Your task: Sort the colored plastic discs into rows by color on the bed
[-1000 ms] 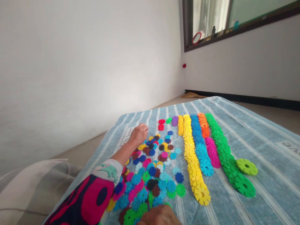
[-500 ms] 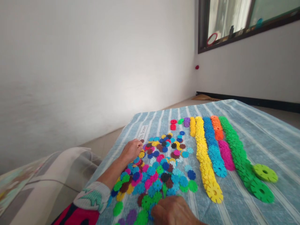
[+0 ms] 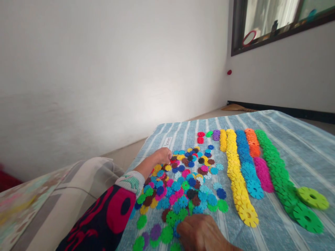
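A loose heap of small coloured plastic snowflake discs (image 3: 183, 188) lies on a blue striped cloth (image 3: 288, 146). My left hand (image 3: 162, 156) rests at the heap's far left edge, fingers curled down onto the discs; what it grips is hidden. My right hand (image 3: 201, 232) lies knuckles up on the heap's near edge, fingers closed over green and blue discs. To the right run sorted rows: yellow (image 3: 237, 174), blue (image 3: 247, 164), orange (image 3: 252, 141), magenta (image 3: 261, 170) and green (image 3: 277, 170). Two large green discs (image 3: 309, 209) end the green row.
Two red discs (image 3: 200, 137), a green one and a purple pile (image 3: 216, 135) sit at the far end of the rows. A grey striped cushion (image 3: 60, 198) lies to the left. White walls stand behind, with a window ledge (image 3: 261, 33) at the upper right.
The view has swung left, so everything sits further right in frame. My left hand drew back toward me and then went out again to the heap's far left edge. My right hand stayed on the near discs.
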`<state>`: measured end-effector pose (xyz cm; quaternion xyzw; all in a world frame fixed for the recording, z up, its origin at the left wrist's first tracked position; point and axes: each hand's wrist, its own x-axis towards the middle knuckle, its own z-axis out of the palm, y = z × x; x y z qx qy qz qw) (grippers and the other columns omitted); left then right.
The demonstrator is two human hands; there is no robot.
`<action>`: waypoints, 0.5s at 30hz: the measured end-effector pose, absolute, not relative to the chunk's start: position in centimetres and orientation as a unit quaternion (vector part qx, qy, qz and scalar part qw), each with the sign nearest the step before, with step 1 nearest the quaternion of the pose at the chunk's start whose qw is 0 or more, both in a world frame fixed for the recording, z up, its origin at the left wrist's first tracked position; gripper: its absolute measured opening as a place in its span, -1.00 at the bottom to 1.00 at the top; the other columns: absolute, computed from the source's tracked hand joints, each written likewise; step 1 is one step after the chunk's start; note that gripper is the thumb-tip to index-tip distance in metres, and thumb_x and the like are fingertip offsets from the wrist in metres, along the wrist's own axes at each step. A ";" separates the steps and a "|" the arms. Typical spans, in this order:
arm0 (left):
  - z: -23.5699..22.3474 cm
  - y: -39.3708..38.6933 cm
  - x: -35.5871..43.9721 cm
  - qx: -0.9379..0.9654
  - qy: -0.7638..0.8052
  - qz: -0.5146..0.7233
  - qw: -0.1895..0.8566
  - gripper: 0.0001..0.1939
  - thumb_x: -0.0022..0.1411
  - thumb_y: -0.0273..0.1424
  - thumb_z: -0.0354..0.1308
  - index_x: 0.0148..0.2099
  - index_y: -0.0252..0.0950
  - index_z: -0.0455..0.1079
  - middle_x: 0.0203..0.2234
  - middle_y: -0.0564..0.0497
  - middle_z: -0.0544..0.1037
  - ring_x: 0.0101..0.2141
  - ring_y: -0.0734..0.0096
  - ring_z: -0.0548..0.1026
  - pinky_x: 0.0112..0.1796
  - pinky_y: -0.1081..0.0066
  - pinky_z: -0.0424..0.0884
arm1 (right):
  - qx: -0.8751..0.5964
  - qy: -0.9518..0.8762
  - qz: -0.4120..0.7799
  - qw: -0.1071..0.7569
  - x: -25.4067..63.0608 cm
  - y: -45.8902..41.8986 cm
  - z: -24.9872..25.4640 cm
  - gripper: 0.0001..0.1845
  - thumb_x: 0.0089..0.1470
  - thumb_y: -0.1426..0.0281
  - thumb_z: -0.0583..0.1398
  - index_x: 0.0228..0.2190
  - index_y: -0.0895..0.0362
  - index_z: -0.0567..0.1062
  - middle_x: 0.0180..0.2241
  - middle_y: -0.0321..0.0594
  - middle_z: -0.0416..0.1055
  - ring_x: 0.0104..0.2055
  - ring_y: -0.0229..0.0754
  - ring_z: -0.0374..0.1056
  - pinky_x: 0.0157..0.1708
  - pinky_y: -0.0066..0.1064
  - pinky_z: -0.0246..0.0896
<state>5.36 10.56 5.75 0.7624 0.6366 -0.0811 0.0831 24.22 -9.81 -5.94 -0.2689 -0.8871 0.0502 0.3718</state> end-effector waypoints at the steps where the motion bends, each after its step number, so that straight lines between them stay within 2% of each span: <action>1: 5.6 10.7 5.4 0.760 0.638 -0.081 0.088 -0.82 -0.20 -0.53 0.24 -0.43 -0.26 0.56 -0.59 0.11 0.53 -0.49 0.41 0.45 -0.46 0.53 0.26 | -0.270 -0.888 0.052 0.368 24.2 -9.8 -5.9 -0.87 -0.10 0.49 0.16 -0.50 0.04 0.28 -0.62 -0.42 0.34 -0.64 -0.26 0.24 -0.68 -0.38 -0.18; 8: 5.5 11.0 5.0 0.747 0.652 -0.042 0.123 -0.74 -0.26 -0.53 0.28 -0.37 -0.29 0.50 -0.63 0.18 0.43 -0.53 0.48 0.39 -0.50 0.55 0.22 | -0.274 -0.903 0.065 0.324 24.1 -9.8 -5.7 -0.90 -0.02 0.38 0.16 -0.51 0.05 0.30 -0.59 -0.39 0.38 -0.63 -0.26 0.21 -0.68 -0.39 -0.18; 11: 5.5 11.1 4.8 0.739 0.659 -0.025 0.138 -0.77 -0.30 -0.54 0.29 -0.45 -0.31 0.45 -0.65 0.19 0.38 -0.54 0.49 0.37 -0.52 0.55 0.20 | -0.278 -0.909 0.061 0.306 24.0 -9.7 -5.7 -0.91 -0.01 0.40 0.16 -0.50 0.05 0.32 -0.60 -0.39 0.38 -0.66 -0.26 0.16 -0.69 -0.38 -0.22; 15: 5.3 11.3 4.6 0.729 0.666 0.004 0.159 -0.72 -0.35 -0.57 0.28 -0.44 -0.30 0.40 -0.64 0.20 0.40 -0.53 0.47 0.39 -0.53 0.55 0.20 | -0.277 -0.911 0.055 0.299 24.0 -9.7 -5.6 -0.93 -0.01 0.43 0.15 -0.50 0.05 0.33 -0.60 -0.38 0.38 -0.65 -0.26 0.17 -0.68 -0.38 -0.22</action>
